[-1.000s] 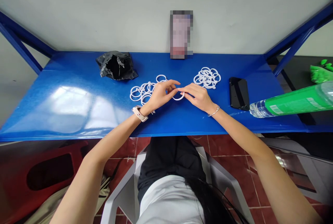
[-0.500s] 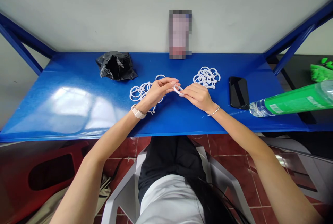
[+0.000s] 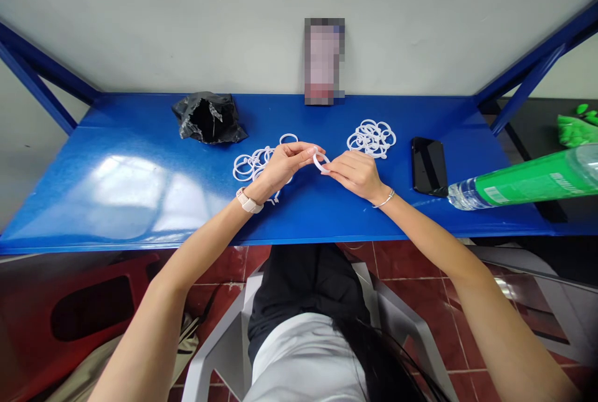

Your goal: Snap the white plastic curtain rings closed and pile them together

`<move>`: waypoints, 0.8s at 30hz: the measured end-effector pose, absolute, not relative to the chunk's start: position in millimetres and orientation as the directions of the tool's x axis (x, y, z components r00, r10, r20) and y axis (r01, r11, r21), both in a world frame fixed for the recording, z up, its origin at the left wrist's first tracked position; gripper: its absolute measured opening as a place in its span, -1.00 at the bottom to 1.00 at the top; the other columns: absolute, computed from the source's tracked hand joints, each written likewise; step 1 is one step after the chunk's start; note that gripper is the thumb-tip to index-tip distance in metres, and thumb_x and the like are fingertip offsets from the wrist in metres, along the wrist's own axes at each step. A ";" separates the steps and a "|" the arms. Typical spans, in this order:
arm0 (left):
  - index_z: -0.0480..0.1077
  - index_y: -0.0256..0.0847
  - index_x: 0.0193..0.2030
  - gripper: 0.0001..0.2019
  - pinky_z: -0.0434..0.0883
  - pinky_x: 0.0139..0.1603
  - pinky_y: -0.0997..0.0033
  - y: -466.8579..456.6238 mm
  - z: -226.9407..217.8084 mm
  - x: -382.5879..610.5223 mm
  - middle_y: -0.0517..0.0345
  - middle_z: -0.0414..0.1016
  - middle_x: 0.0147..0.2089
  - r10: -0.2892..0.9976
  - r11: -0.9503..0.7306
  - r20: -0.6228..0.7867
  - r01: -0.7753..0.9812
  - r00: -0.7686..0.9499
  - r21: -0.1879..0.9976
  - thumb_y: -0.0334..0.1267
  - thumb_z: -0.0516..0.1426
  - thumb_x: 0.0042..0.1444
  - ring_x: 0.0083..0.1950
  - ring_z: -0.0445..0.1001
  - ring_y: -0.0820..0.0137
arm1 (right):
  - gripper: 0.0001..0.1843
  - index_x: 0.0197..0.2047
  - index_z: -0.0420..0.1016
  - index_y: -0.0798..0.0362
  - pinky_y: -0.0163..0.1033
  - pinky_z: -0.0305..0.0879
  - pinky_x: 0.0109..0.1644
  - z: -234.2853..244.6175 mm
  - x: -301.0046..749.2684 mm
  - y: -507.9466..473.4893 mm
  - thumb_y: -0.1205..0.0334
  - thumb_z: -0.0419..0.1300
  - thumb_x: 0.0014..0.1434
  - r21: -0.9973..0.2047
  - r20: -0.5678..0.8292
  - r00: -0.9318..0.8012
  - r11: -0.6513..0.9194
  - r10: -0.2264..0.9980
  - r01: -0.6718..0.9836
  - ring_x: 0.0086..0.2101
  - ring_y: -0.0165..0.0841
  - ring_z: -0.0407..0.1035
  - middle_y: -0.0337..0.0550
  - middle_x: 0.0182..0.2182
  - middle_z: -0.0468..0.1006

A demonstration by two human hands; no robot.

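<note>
Both my hands meet over the middle of the blue table [image 3: 140,177]. Between them is one white plastic ring [image 3: 320,161], pinched from the left by my left hand [image 3: 283,168] and from the right by my right hand [image 3: 352,172], a little above the table. A loose heap of white rings [image 3: 255,164] lies just behind and left of my left hand. A second, tighter pile of white rings [image 3: 372,138] lies beyond my right hand.
A crumpled black plastic bag [image 3: 209,118] sits at the back left. A black phone [image 3: 428,166] lies flat to the right. A green-labelled water bottle [image 3: 523,182] lies at the right edge. Another phone [image 3: 324,60] leans upright against the wall.
The ring was lying at table level between my fingers; both hands have lifted it slightly and turned it on edge. The piles and other objects have not moved.
</note>
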State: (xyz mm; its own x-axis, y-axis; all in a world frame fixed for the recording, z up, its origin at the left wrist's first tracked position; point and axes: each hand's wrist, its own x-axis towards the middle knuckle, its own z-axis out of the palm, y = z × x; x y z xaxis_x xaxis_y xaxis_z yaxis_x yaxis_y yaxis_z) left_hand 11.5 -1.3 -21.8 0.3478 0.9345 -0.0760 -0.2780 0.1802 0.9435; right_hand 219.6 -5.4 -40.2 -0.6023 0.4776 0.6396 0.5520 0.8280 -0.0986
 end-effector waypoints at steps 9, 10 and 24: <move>0.63 -0.21 -0.30 -0.64 0.45 -0.14 0.36 0.1 -26.1 8.7 0.08 0.61 -0.33 0.945 0.046 0.029 -0.221 0.326 0.974 0.05 0.41 -0.07 -0.27 0.55 0.37 | -0.82 -0.13 0.60 -0.01 -0.21 0.30 -0.30 -40.5 219.7 -6.8 0.24 0.15 0.35 -0.155 0.663 -0.590 0.856 0.460 0.493 -0.39 -0.33 0.47 -0.15 -0.37 0.66; 0.63 -0.21 -0.31 -0.65 0.45 -0.13 0.35 -0.1 -25.5 8.6 0.08 0.61 -0.32 0.946 0.027 0.046 -0.219 0.320 0.975 0.04 0.41 -0.07 -0.27 0.54 0.38 | -0.82 -0.10 0.59 0.00 -0.21 0.31 -0.30 -39.2 219.1 -7.4 0.26 0.14 0.35 -0.152 0.668 -0.588 0.858 0.455 0.491 -0.39 -0.33 0.47 -0.16 -0.37 0.66; 0.60 -0.18 -0.29 -0.77 0.44 -0.18 0.37 -8.1 -15.8 6.2 0.07 0.62 -0.21 0.911 -0.361 0.350 0.010 0.218 0.933 -0.05 0.31 0.13 -0.20 0.56 0.37 | -0.63 0.18 0.35 0.00 -0.17 0.49 -0.18 -37.5 217.6 -9.3 0.17 0.11 0.32 -0.401 0.586 -0.497 0.762 0.640 0.509 -0.30 -0.29 0.51 -0.13 -0.23 0.63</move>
